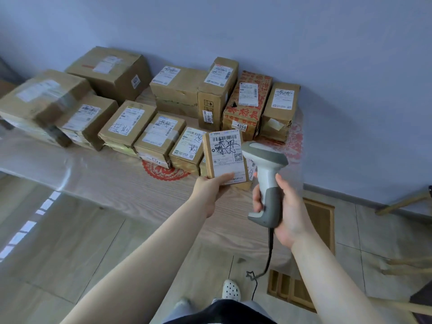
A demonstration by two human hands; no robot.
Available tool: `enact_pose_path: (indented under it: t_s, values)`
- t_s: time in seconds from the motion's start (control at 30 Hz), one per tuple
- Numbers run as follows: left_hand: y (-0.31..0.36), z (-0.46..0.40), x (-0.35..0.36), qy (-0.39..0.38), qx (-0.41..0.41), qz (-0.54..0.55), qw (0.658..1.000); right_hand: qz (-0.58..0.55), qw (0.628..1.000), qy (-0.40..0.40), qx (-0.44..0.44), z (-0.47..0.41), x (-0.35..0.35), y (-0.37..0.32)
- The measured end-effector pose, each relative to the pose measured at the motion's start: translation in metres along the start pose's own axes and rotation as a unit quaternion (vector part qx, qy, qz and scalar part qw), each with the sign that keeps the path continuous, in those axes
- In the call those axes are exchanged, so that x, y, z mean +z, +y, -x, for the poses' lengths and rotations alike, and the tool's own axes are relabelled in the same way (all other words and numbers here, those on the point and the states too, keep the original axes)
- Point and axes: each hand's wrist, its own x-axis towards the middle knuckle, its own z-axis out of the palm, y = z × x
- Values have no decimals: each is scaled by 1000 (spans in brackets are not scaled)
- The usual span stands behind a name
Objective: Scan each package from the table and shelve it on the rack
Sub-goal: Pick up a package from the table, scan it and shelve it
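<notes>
- Right now my left hand (211, 187) grips a small box (225, 156) by its lower edge, thumb across the bottom of the label, fingers curled underneath; the box is lifted off the table (117, 181) and tilted so the label faces me.
- My right hand (284, 208) is wrapped round the grey handle of the scanner (265, 181), fingers curled at the front, palm behind. Its head sits just at 3 o'clock of the held box, nearly touching its right edge (I cannot tell if they actually meet).
- A dark cable (268, 256) hangs from the scanner's base toward 6 o'clock, down to the floor.
- From the held box toward 9 and 10 o'clock, a row of small labelled parcels (145, 134) lies flat on the table, each touching the next.
- At 12 o'clock stands a red-printed carton (247, 101) with a tag reading 4068; an upright brown carton (216, 94) touches it on the left, a shorter one (281, 108) on the right.
- Far out at 10 and 11 o'clock, the large cartons (109, 72) sit against the wall (233, 24).
- Red paper-cut decorations (163, 171) show on the tabletop under the parcels.
- At 6 o'clock my spotted shoe (231, 289) stands on the tiled floor (70, 253); a wooden tray (292, 291) lies just beside the cable.
</notes>
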Motion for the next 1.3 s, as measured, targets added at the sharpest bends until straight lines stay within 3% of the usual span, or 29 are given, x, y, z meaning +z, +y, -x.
enact_pose_path:
  t_s: [0.2,0.53,0.93,1.3]
  values:
    - [13,15,-80,14,22,26,999,105,994,-38,13,19,77,36]
    - [10,21,-177,40,31,10,999,155,987,-42,4,37,148,81]
    - [15,31,-195,44,43,8,998,144,989,1,-35,39,171,97]
    - [12,30,-196,48,25,-13,998,145,988,-5,-49,40,170,97]
